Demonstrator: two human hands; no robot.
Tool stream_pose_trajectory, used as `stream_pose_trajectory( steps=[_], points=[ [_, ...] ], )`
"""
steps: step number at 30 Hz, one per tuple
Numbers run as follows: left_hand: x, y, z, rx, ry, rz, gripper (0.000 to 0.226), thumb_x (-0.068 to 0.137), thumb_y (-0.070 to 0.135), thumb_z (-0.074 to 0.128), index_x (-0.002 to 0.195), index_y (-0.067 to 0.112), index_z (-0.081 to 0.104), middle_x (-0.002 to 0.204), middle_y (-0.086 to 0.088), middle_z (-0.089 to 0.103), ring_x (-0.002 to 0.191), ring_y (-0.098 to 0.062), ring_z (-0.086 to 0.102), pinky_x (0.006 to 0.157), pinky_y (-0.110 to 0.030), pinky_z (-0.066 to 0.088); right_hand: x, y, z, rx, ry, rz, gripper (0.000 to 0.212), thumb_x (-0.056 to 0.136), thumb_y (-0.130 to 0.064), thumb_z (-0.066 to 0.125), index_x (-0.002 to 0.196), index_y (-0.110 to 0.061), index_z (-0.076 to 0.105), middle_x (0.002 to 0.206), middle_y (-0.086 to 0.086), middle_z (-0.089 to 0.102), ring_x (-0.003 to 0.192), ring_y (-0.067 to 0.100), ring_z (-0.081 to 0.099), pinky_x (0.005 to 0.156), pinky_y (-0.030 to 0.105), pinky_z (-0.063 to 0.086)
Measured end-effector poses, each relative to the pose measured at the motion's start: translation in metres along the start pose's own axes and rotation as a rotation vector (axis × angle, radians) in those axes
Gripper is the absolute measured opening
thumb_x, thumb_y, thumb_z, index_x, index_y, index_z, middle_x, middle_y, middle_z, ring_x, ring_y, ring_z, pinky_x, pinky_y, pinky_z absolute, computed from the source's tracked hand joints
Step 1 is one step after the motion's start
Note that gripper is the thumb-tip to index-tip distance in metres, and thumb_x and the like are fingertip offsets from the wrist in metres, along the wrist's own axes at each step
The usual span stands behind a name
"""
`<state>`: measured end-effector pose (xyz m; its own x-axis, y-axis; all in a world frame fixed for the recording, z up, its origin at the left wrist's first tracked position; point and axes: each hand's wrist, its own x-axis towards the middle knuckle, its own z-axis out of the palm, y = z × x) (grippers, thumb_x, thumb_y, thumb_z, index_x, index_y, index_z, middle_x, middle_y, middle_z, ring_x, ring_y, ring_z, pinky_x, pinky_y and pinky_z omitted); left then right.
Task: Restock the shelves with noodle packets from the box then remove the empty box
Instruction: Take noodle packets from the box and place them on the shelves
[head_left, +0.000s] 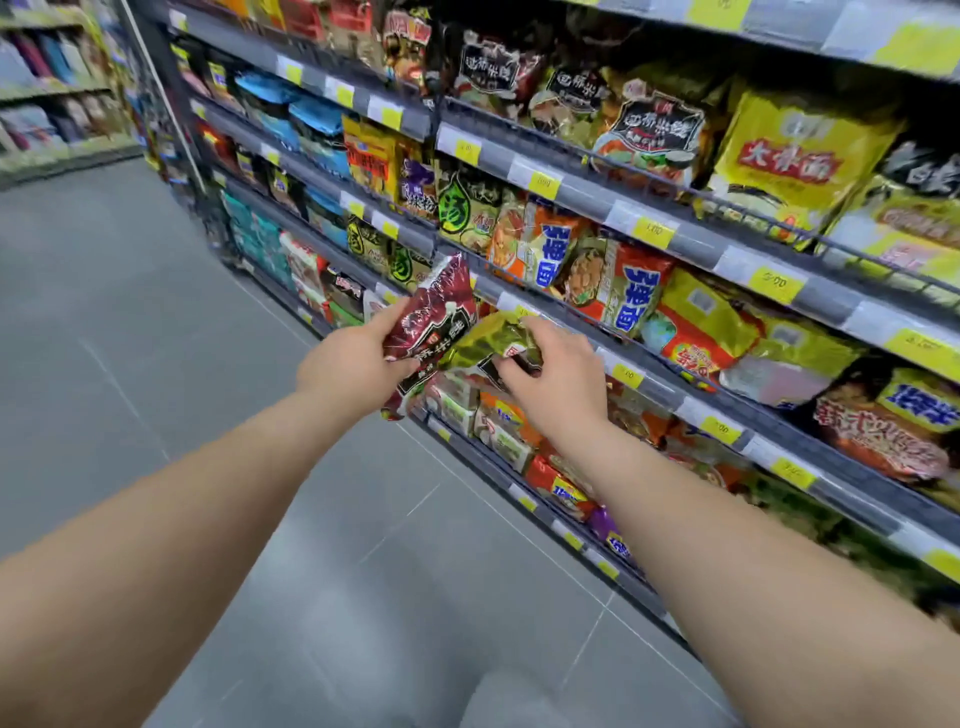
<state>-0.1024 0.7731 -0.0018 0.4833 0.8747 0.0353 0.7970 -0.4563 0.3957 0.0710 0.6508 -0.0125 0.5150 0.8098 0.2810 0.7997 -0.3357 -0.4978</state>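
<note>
My left hand (353, 364) grips a dark red noodle packet (439, 317) by its lower left edge, holding it tilted in front of the shelves. Beside it, my right hand (558, 384) pinches an olive-gold noodle packet (488, 340) that overlaps the red one's right side. Both packets hang in the air just in front of the grey shelf rail (649, 387) of a lower shelf. The box is not in view.
Grey metal shelves (691, 244) run from top left to lower right, packed with many noodle packets and lined with yellow price tags. A grey tiled floor (156, 364) spreads to the left. Another aisle of shelves (57, 93) stands far back on the left.
</note>
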Motion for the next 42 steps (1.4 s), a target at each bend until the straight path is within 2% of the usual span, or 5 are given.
stream_pose_trajectory(
  steps=[13,21,28,36,42],
  points=[
    [0.248,0.013,-0.059,0.010,0.429,0.287,0.065,0.092,0.042,0.055,0.146,0.045,0.019,0.114,-0.006,0.061,0.102,-0.032,0.054,0.063,-0.045,0.052,0.242,-0.024,0.012,-0.278,0.560,-0.257,0.040,0.081,-0.034,0.058,0.119,-0.021,0.059,0.124,0.004,0.058,0.113,0.030,0.049,0.098,0.043,0.028],
    [0.358,0.024,-0.074,0.006,0.476,0.535,0.067,0.092,0.028,0.057,0.147,0.042,0.020,0.116,-0.001,0.060,0.101,-0.032,0.050,0.061,-0.040,0.047,0.320,-0.021,0.019,-0.525,0.789,-0.302,0.034,0.077,-0.024,0.059,0.110,-0.021,0.064,0.120,0.008,0.061,0.107,0.028,0.042,0.092,0.043,0.030],
    [0.447,0.038,-0.075,0.073,0.371,0.862,0.070,0.090,0.024,0.056,0.148,0.036,0.020,0.123,-0.001,0.056,0.103,-0.030,0.047,0.065,-0.040,0.042,0.349,-0.013,0.053,-0.731,0.869,-0.106,0.034,0.076,-0.015,0.063,0.109,-0.021,0.061,0.120,0.011,0.061,0.104,0.032,0.050,0.089,0.043,0.032],
    [0.486,0.043,-0.081,0.028,0.377,1.114,0.065,0.091,0.026,0.054,0.148,0.034,0.024,0.120,-0.003,0.057,0.108,-0.031,0.047,0.064,-0.038,0.044,0.358,-0.036,0.073,-0.759,0.893,0.238,0.034,0.076,-0.006,0.056,0.108,-0.015,0.061,0.126,0.012,0.059,0.116,0.034,0.052,0.106,0.054,0.027],
    [0.510,0.049,-0.086,0.117,0.328,1.238,0.065,0.093,0.026,0.052,0.147,0.039,0.019,0.123,0.001,0.056,0.108,-0.030,0.048,0.073,-0.040,0.047,0.361,-0.052,0.065,-0.783,0.780,0.366,0.037,0.074,0.004,0.060,0.107,-0.012,0.063,0.122,0.013,0.061,0.113,0.036,0.053,0.109,0.059,0.023]
  ],
)
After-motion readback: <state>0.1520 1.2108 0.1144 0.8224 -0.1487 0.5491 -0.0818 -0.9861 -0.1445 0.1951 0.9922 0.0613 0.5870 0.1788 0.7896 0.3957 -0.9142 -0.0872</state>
